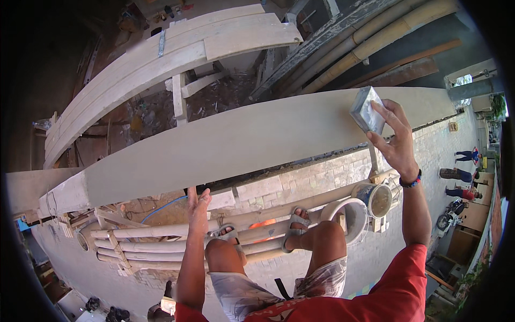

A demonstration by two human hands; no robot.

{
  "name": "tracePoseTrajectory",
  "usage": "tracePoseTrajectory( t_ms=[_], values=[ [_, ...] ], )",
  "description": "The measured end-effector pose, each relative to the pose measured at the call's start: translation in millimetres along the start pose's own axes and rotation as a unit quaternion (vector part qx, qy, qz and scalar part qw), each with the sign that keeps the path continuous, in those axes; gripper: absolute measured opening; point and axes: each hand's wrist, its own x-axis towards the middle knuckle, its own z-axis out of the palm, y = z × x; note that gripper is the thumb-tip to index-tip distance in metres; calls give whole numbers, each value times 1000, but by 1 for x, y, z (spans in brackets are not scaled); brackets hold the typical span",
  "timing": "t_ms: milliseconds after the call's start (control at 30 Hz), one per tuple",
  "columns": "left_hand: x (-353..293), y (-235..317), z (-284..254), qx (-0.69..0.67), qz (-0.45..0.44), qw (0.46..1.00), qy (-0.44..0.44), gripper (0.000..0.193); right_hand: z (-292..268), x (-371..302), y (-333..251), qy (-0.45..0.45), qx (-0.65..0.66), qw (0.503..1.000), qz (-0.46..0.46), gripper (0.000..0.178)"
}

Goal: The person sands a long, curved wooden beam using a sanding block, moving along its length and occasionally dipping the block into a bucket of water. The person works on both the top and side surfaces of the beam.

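My right hand (pixel 398 138) grips a flat rectangular grey block (pixel 368 110) with a pale, shiny face, thumb and fingers at its edges. The block is up against the right part of a long, smooth grey plastered beam (pixel 230 142), or just in front of it; I cannot tell if they touch. My left hand (pixel 198 208) is at the beam's lower edge, fingers pointing up and apart, holding nothing that I can see. Whether its fingertips rest on the edge is unclear.
My sandalled feet stand on lashed bamboo poles (pixel 161 246), high above a paved street (pixel 435 153). A white bucket (pixel 355 220) and a smaller bucket (pixel 380 200) stand by my right foot. Beyond the beam are wooden planks (pixel 236 40) and thick bamboo poles (pixel 370 45). People (pixel 458 174) stand below right.
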Motion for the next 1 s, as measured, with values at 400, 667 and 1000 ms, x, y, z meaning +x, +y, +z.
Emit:
tracePoseTrajectory(
  t_ms=[400,667,1000],
  values=[
    [-135,16,22,-60,-236,970,12,69,48,19,-54,-156,-76,984,-36,60],
    [-172,32,18,-77,-269,960,34,66,-34,-5,13,-159,-138,977,25,58],
    [-202,63,22,-64,-286,954,66,66,57,33,-100,-38,-7,999,15,59]
  ],
)
